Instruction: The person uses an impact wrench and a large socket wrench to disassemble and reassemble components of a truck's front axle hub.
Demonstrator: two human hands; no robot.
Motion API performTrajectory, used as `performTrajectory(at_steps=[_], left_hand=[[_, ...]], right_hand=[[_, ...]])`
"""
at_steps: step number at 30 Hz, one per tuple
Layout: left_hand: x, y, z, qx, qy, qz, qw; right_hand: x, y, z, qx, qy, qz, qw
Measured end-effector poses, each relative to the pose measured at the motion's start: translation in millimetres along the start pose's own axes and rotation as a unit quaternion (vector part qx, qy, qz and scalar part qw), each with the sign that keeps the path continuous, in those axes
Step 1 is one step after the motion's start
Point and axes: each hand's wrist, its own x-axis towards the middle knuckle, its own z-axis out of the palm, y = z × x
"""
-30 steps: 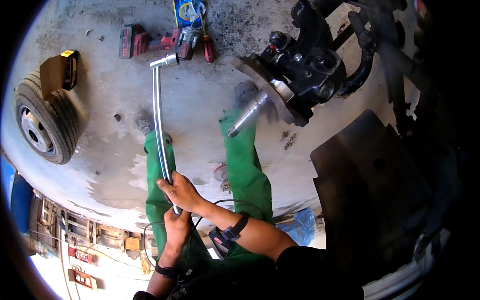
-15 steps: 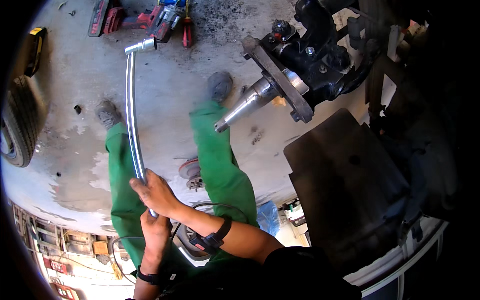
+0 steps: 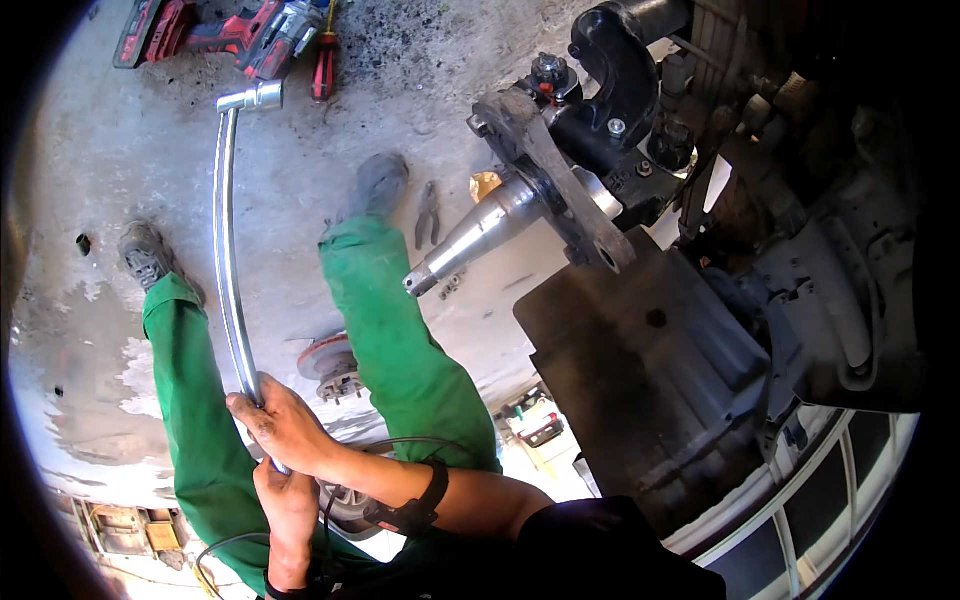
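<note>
A long chrome breaker bar (image 3: 226,250) with a socket (image 3: 265,96) on its far end stands out in front of me, the socket end away from my body. My right hand (image 3: 280,428) is wrapped round its handle. Just below, my left hand (image 3: 290,505) grips the near end. To the right of the bar, and apart from it, a bare steel wheel spindle (image 3: 470,235) sticks out from a black steering knuckle (image 3: 615,120) with a flat steel flange (image 3: 545,170). The spindle's tapered tip points toward my right leg.
On the floor, a red cordless impact wrench (image 3: 250,40) and a red-handled screwdriver (image 3: 324,70) lie at the far left. Pliers (image 3: 428,215) lie by my right shoe. A brake disc (image 3: 328,360) rests between my green-trousered legs. A dark panel (image 3: 640,370) fills the right side.
The view has shifted, so the floor and legs appear further left. The breaker bar stays in both hands, a little further left and lower in the picture. The pliers now show clearly.
</note>
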Motion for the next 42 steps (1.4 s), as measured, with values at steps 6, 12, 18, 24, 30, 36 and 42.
performTrajectory(at_steps=[6, 12, 18, 24, 30, 36, 42], left_hand=[[2.5, 1.2, -4.7, 0.016, 0.006, -0.007, 1.0], [5.5, -1.2, -8.4, 0.005, -0.007, -0.011, 1.0], [7.4, -6.3, -3.8, -0.003, -0.012, 0.035, 0.999], [11.1, -4.2, 5.8, 0.003, -0.019, 0.054, 0.998], [3.9, -1.4, 9.4, 0.004, -0.013, 0.089, 0.996], [-5.0, -12.3, 8.3, 0.034, -0.013, 0.1, 0.994], [-15.4, -9.6, 16.9, 0.108, 0.011, 0.193, 0.975]], right_hand=[[4.5, 1.5, 5.5, 0.006, -0.005, 0.023, 1.0], [7.0, 3.3, 5.6, 0.019, -0.013, 0.02, 1.0], [6.8, 4.7, 1.8, 0.017, -0.003, 0.003, 1.0], [3.1, -10.7, -9.3, 0.062, -0.015, 0.019, 0.998], [-3.8, -12.0, -8.0, 0.039, -0.013, -0.018, 0.999], [-18.2, -15.8, -13.3, 0.069, -0.021, -0.038, 0.997], [-33.6, -20.7, -16.3, 0.04, -0.017, -0.104, 0.994]])
